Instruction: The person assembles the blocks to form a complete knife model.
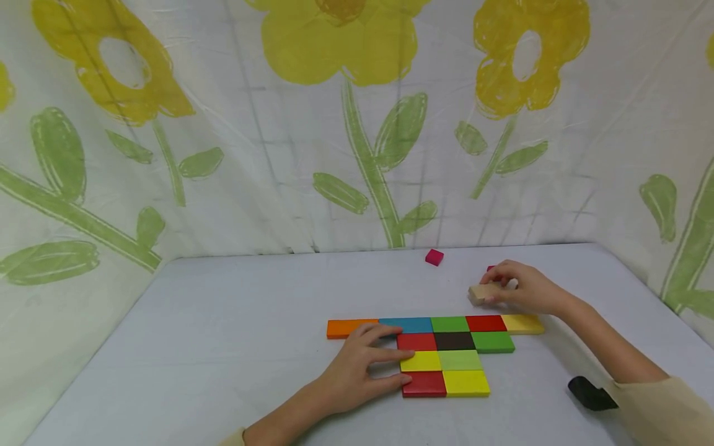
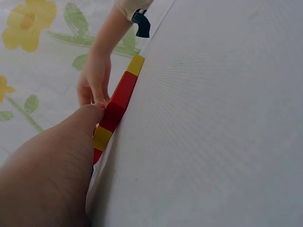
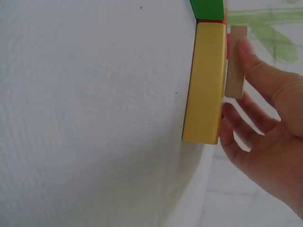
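Observation:
Flat colored blocks lie edge to edge on the table. The far row runs from an orange block [image 1: 351, 328] past a blue block [image 1: 406, 325] to a pale yellow block [image 1: 523, 324]; shorter rows sit nearer. My left hand [image 1: 357, 375] lies along their left side, fingers spread and extended, fingertips touching the near red block [image 1: 424, 384], the yellow block [image 1: 421, 361] and the blue one. Beyond the far row, my right hand [image 1: 527, 288] pinches a plain wooden block [image 1: 484, 293] between thumb and fingers. The wooden block [image 3: 236, 61] also shows in the right wrist view.
A small crimson block [image 1: 434, 257] lies near the table's back edge. Another crimson piece [image 1: 491, 268] is mostly hidden behind my right hand. A dark device [image 1: 591, 394] sits at the right wrist. A flower-printed curtain [image 1: 268, 155] hangs behind the white table [image 1: 195, 347].

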A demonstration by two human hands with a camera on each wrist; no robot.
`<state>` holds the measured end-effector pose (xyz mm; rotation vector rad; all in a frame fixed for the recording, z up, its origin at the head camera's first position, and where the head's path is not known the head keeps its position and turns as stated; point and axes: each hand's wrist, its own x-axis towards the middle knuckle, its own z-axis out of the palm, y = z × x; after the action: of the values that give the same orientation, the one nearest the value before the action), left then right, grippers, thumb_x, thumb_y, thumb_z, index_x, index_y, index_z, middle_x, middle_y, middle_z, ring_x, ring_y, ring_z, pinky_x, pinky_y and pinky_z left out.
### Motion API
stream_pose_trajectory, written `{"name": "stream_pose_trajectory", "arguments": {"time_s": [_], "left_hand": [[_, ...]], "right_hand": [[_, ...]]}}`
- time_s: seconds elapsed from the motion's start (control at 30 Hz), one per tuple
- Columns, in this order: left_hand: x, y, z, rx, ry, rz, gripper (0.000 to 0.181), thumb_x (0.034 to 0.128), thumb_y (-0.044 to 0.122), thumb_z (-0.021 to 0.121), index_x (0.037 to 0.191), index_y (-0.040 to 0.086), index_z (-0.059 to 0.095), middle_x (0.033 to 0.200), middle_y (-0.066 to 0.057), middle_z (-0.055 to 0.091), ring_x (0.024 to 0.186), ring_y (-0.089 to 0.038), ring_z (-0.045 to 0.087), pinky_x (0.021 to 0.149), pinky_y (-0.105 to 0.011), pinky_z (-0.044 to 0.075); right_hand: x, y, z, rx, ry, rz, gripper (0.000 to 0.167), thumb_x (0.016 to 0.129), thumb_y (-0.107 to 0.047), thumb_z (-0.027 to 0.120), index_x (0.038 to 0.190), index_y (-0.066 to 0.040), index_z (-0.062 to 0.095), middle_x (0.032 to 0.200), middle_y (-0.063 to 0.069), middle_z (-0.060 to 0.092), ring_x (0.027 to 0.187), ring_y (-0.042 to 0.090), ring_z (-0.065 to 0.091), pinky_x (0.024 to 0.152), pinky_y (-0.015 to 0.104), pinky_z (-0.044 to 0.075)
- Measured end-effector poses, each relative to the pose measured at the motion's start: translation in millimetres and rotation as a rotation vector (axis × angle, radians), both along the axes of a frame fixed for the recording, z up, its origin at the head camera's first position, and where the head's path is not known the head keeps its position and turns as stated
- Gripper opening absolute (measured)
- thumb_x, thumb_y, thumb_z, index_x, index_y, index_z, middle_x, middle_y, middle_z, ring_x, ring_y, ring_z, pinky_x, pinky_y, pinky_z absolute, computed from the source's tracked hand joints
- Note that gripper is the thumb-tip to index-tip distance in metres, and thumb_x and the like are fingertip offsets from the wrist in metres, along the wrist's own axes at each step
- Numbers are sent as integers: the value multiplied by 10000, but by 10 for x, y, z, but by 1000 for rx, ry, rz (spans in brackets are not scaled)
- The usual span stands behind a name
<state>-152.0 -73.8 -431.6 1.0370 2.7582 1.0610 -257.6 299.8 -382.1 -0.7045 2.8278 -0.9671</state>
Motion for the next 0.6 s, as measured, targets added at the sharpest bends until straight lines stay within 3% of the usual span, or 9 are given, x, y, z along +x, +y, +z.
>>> {"name": "stream_pose_trajectory", "arguments": {"time_s": [0.23,0.6], "left_hand": [[6,-3,14,1,-7,1,412,979,506,719,1364,358,727,1516,82,555,1413,-169,422,1105,-502,484],[15,0,26,6,-4,-1,412,980,498,720,1364,348,729,1517,77,556,1406,-166,427,1102,-485,491]], "right_hand": [[110,-4,50,5,-1,-19,294,914,-192,834,1153,-51,736,1126,90,689,1037,245,605,800,224,544],[383,-21,114,-2,60,-49,266,898,-143,842,1123,-54,731,1089,70,704,996,235,628,754,222,557]]}}
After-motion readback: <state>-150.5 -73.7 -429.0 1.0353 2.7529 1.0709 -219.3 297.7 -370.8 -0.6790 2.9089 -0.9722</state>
